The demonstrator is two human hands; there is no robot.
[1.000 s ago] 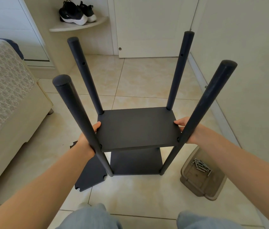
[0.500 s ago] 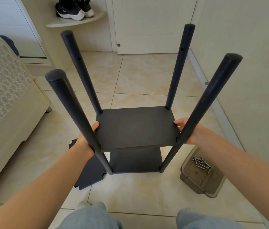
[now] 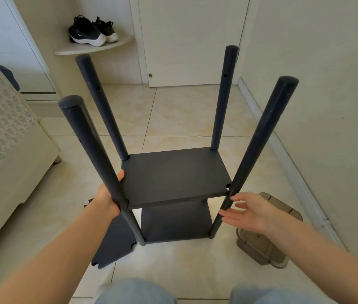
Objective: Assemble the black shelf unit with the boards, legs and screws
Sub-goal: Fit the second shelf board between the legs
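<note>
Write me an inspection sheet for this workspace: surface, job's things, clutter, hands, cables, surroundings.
Surface: pale tiled floor, bearing the unit.
Job's things: shelf unit upright on four legs, with upper board and lower board fitted; spare board flat on the floor at its left; brown plastic box at its right, contents not visible.
Clutter: nothing seen.
Hands: left hand grips the upper board's left edge; right hand open beside the near right leg, contact unclear.
Cables: nothing seen.
Surroundings: bed left; sneakers on a corner shelf; white door ahead; wall right.
</note>
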